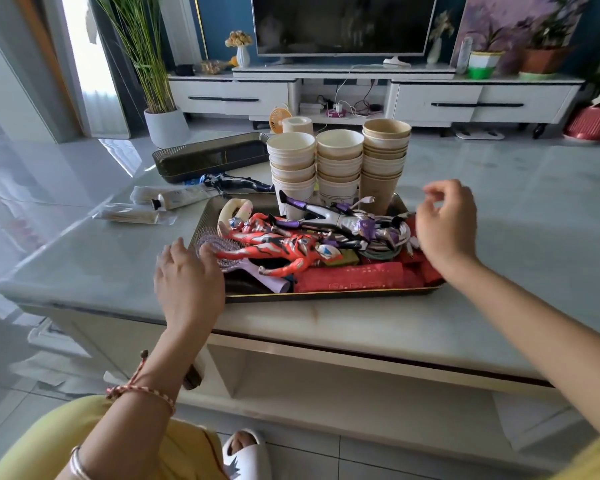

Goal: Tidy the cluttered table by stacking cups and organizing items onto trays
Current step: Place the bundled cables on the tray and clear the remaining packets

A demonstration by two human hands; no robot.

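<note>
L hand (187, 275) at near-left corner of front tray (326, 294): fingers loosely bent, tips by rim and hairbrush (219, 249), no clear grip. R hand (447, 226) above tray's right end, fingers loosely curled, holding nothing. Tray on table (516, 209), packed: three cup stacks (338, 164) upright at back, red figure (281, 244) and purple-silver figure (347, 220) lying in front, red packets (350, 279) by near rim. Second dark tray (208, 157) back-left. Blue figure (236, 183), tube (177, 199), stick packet (132, 215) on table, left of front tray.
</note>
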